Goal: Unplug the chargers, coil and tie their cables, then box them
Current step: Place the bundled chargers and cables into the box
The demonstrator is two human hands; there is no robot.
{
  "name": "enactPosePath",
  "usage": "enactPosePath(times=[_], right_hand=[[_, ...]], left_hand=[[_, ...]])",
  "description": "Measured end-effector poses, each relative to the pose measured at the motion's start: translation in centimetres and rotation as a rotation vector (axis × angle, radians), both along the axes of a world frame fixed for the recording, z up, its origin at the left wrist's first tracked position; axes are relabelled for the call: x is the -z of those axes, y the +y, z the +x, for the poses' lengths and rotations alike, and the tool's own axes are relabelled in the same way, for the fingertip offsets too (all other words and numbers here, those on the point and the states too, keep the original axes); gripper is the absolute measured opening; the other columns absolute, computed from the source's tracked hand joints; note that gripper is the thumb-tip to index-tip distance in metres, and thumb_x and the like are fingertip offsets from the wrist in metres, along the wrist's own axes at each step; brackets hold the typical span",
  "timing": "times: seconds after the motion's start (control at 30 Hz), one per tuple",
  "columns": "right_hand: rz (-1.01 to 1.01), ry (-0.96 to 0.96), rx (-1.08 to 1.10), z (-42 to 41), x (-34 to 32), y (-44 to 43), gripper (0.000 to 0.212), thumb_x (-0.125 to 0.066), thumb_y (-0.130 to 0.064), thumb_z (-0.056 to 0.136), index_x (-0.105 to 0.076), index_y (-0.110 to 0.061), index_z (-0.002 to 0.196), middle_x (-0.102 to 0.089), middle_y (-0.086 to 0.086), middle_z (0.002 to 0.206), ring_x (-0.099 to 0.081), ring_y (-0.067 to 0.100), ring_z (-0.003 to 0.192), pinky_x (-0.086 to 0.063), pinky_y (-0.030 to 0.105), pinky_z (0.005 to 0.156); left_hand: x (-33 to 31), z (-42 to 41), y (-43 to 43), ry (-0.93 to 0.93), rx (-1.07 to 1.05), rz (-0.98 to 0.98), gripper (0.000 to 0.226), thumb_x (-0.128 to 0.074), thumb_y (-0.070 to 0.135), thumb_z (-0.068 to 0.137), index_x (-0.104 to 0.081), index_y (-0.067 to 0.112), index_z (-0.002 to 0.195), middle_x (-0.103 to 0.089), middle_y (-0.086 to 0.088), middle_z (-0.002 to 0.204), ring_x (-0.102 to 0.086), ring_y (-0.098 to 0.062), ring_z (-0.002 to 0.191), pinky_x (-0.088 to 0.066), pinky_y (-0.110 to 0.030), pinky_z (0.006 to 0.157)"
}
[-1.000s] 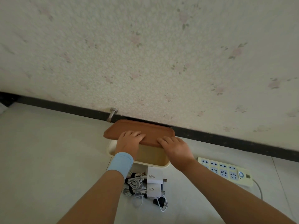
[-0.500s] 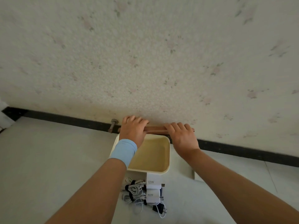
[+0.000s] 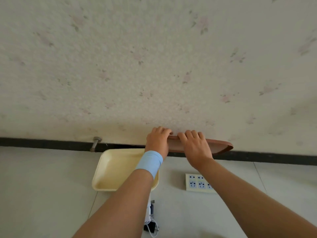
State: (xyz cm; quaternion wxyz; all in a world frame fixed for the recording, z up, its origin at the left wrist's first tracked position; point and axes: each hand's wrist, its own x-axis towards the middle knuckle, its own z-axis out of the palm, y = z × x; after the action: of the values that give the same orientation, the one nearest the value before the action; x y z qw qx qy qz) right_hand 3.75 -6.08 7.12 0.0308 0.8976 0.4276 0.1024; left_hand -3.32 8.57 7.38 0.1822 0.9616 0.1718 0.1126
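Tiled floor [image 3: 42,186] | flowered wallpaper [image 3: 154,57] | skirting [image 3: 42,143] | left hand [image 3: 157,141], right hand [image 3: 195,148] grip lid [image 3: 219,147]

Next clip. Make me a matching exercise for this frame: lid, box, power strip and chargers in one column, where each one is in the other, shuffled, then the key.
1. brown lid
2. cream box
3. power strip
4. chargers

A. on the floor, partly behind the right forearm
B. gripped by the left hand and right hand, in front of the wall
C. open on the floor by the baseboard
D. on the floor near the bottom edge, outside the box

Pairs: 1-B, 2-C, 3-A, 4-D
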Motion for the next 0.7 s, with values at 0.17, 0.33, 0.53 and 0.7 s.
enactPosePath(times=[0.17,0.33,0.53,0.7], right_hand=[[-0.088,0.099,0.047,2.8,2.2,-1.7,0.064,-0.061,-0.004,0.082,-0.038,-0.020,0.140,-0.051,0.005,0.127,-0.048,0.027,0.117,-0.035,0.038,0.103],[-0.123,0.187,0.053,3.9,5.1,-2.0,0.053,-0.051,-0.002,0.089,-0.041,-0.018,0.139,-0.047,0.007,0.132,-0.044,0.028,0.120,-0.034,0.039,0.107],[-0.064,0.043,0.111,3.7,6.9,-0.8,0.051,-0.068,-0.005,0.078,-0.056,-0.007,0.127,-0.056,0.016,0.117,-0.055,0.035,0.103,-0.046,0.046,0.094],[-0.013,0.118,-0.139,1.0,7.3,2.7,0.045,-0.048,-0.030,0.084,-0.059,-0.015,0.124,-0.057,0.010,0.121,-0.057,0.033,0.108,-0.046,0.043,0.094]], left_hand=[[2.3,0.3,-0.8,0.199,0.058,-0.011,0.063,-0.060,0.019,0.087,-0.037,0.026,0.146,-0.033,-0.002,0.143,-0.031,-0.027,0.131,-0.036,-0.039,0.106],[5.1,0.6,-0.7,0.456,0.083,-0.132,0.088,-0.060,0.027,0.092,-0.001,0.029,0.157,-0.010,-0.004,0.160,-0.015,-0.028,0.145,-0.033,-0.042,0.113],[6.5,0.7,0.4,0.489,0.053,-0.130,0.094,-0.062,0.031,0.091,0.004,0.028,0.156,-0.003,-0.001,0.163,-0.012,-0.029,0.148,-0.031,-0.044,0.115],[7.6,-1.5,1.6,0.501,0.013,-0.138,0.086,-0.059,0.028,0.091,-0.004,0.024,0.157,-0.010,-0.003,0.161,-0.022,-0.029,0.143,-0.034,-0.042,0.111]])
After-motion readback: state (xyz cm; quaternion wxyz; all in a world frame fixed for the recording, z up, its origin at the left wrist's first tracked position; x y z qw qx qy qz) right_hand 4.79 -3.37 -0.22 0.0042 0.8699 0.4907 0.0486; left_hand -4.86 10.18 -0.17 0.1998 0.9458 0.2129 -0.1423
